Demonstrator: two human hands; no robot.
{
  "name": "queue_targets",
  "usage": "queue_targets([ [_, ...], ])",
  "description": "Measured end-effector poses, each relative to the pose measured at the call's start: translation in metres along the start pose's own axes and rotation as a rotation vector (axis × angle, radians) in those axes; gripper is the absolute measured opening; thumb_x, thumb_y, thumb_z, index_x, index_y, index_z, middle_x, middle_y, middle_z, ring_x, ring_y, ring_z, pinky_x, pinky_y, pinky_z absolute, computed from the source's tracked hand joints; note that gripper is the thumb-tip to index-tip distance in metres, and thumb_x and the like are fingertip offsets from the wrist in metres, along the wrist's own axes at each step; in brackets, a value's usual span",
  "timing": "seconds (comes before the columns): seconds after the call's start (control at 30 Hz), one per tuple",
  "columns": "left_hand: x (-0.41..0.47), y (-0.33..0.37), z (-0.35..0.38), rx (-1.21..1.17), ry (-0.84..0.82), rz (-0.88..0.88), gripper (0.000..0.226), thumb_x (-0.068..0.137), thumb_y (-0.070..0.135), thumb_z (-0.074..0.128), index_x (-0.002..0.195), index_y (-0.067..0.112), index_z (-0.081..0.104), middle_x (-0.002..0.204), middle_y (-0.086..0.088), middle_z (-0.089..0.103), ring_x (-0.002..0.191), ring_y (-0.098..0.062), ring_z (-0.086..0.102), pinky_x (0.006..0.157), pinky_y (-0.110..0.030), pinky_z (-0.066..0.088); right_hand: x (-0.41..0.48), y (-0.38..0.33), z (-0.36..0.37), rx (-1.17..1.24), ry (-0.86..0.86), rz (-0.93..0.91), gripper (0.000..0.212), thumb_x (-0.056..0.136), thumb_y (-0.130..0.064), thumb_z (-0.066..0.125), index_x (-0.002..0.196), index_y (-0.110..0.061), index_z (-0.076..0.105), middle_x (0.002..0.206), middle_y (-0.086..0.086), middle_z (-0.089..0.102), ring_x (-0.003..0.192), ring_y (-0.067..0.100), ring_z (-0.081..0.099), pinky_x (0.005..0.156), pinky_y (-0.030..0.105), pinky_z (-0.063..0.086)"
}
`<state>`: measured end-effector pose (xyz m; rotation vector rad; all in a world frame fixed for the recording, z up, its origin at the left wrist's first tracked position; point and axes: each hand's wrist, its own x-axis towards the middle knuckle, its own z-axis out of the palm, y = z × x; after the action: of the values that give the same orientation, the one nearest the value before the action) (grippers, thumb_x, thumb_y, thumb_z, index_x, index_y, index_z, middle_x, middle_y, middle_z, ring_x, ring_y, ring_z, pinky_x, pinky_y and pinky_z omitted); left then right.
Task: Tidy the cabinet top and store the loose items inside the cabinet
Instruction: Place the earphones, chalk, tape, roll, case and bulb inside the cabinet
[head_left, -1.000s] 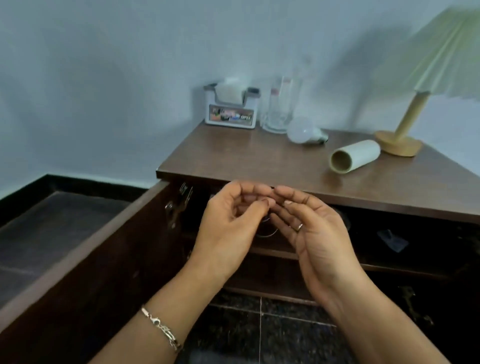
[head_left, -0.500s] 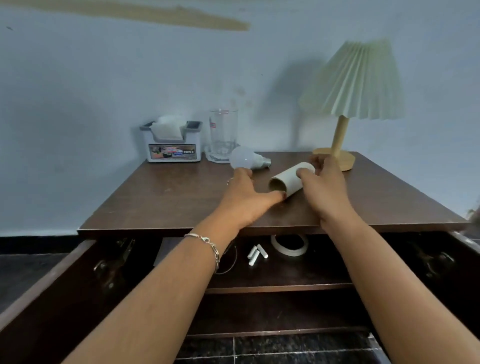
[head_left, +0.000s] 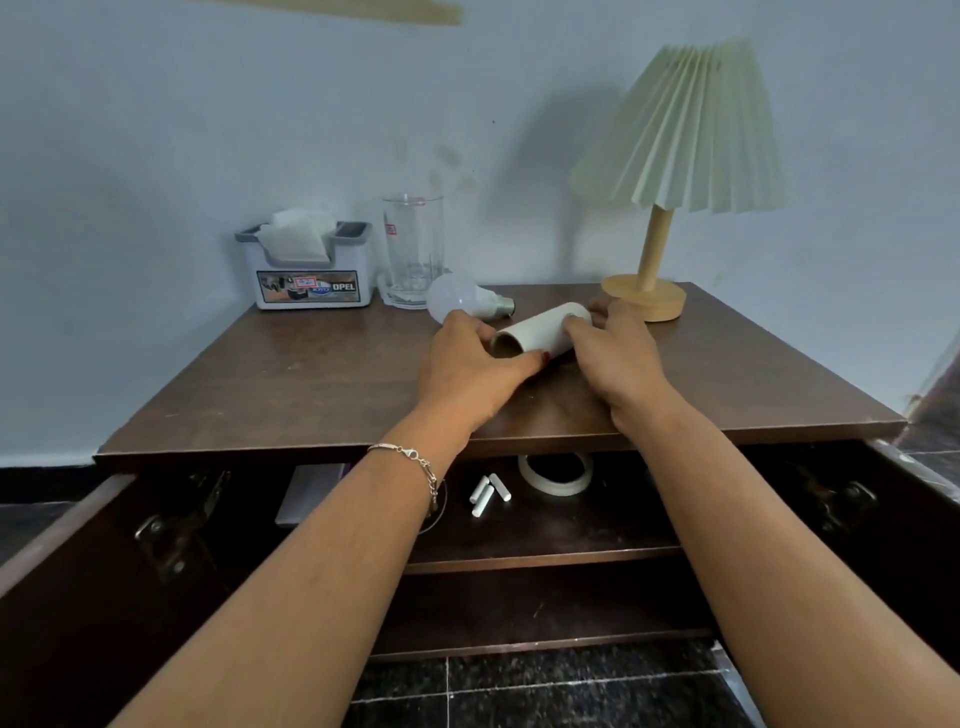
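- Both hands have been raised from in front of the open cabinet, where they were held together a second ago, to the cardboard tube (head_left: 537, 332) on the cabinet top (head_left: 291, 379). The tube itself seems not to have been shifted.
- The near, open end of the tube is gripped by the left hand (head_left: 467, 371), thumb under the rim and fingers curled over it. The far end is wrapped by the fingers of the right hand (head_left: 621, 358).
- A grip at both ends is judged to be used because a round thing on smooth wood would roll.
- Whether the tube has been lifted clear of the wood cannot be told, since its underside is hidden by the hands.
- The tube is pale, matt, hollow and thin-walled, so it is probably light and easily crushed.
- Just behind it a frosted white light bulb (head_left: 454, 301) is lying on its side, metal cap to the right. It is judged to be a loose item not yet stored.
- Against the wall are set a clear drinking glass (head_left: 413, 244) and a grey-and-white tissue holder (head_left: 311, 288). A lamp (head_left: 685, 135) with a pleated shade and turned wooden stem stands near the right hand.
- The cabinet doors (head_left: 104, 545) are swung open. On the upper shelf (head_left: 582, 530) a roll of tape (head_left: 556, 478) and three white chalk-like sticks (head_left: 488, 493) are laid, so the tube is judged to be meant for that shelf.
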<state>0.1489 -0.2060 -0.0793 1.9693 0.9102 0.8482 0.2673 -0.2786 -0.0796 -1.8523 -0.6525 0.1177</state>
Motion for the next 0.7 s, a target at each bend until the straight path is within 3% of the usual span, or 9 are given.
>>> queue_targets([
  [0.13,-0.003,-0.005,-0.006,-0.222,0.075,-0.018,0.048,0.068,0.039,0.083,0.106,0.017,0.063,0.104,0.004,0.066,0.097,-0.012,0.063,0.09,-0.032,0.052,-0.01,-0.001,-0.003,0.035,0.089,-0.085,0.033,0.091,-0.023,0.051,0.122,-0.015,0.058,0.11,-0.001,0.062,0.105,0.017,0.057,0.092,0.035,0.047],
  [0.23,-0.009,-0.007,-0.011,-0.372,0.098,-0.041,0.048,0.071,0.037,0.081,0.112,0.016,0.066,0.108,0.004,0.068,0.103,-0.012,0.063,0.095,-0.031,0.051,-0.023,-0.007,-0.003,0.059,0.11,-0.162,0.028,0.091,-0.021,0.051,0.118,-0.016,0.057,0.108,-0.003,0.061,0.1,0.013,0.056,0.086,0.029,0.044],
  [0.4,-0.039,-0.007,-0.026,-0.614,0.077,-0.072,0.037,0.081,0.024,0.075,0.116,0.015,0.065,0.109,0.002,0.069,0.106,-0.009,0.062,0.1,-0.034,0.049,-0.062,-0.015,0.004,0.272,0.146,-0.184,0.019,0.09,-0.021,0.05,0.108,-0.019,0.048,0.095,-0.009,0.056,0.092,0.017,0.06,0.089,0.046,0.051],
  [0.6,-0.086,-0.015,-0.053,-0.772,0.06,-0.126,0.034,0.085,0.019,0.07,0.118,0.016,0.065,0.11,0.002,0.069,0.106,-0.009,0.064,0.089,-0.024,0.052,-0.112,-0.014,0.004,0.428,0.068,-0.212,0.016,0.095,-0.021,0.054,0.11,-0.02,0.047,0.108,-0.008,0.057,0.1,0.003,0.06,0.088,0.025,0.052],
  [0.7,-0.107,-0.025,-0.063,-0.765,0.04,-0.141,0.033,0.084,0.019,0.07,0.117,0.018,0.066,0.11,0.001,0.071,0.105,-0.008,0.066,0.089,-0.025,0.052,-0.134,0.0,0.005,0.448,0.05,-0.198,0.014,0.091,-0.041,0.053,0.098,-0.03,0.049,0.109,-0.002,0.061,0.104,0.007,0.062,0.093,0.032,0.051],
])
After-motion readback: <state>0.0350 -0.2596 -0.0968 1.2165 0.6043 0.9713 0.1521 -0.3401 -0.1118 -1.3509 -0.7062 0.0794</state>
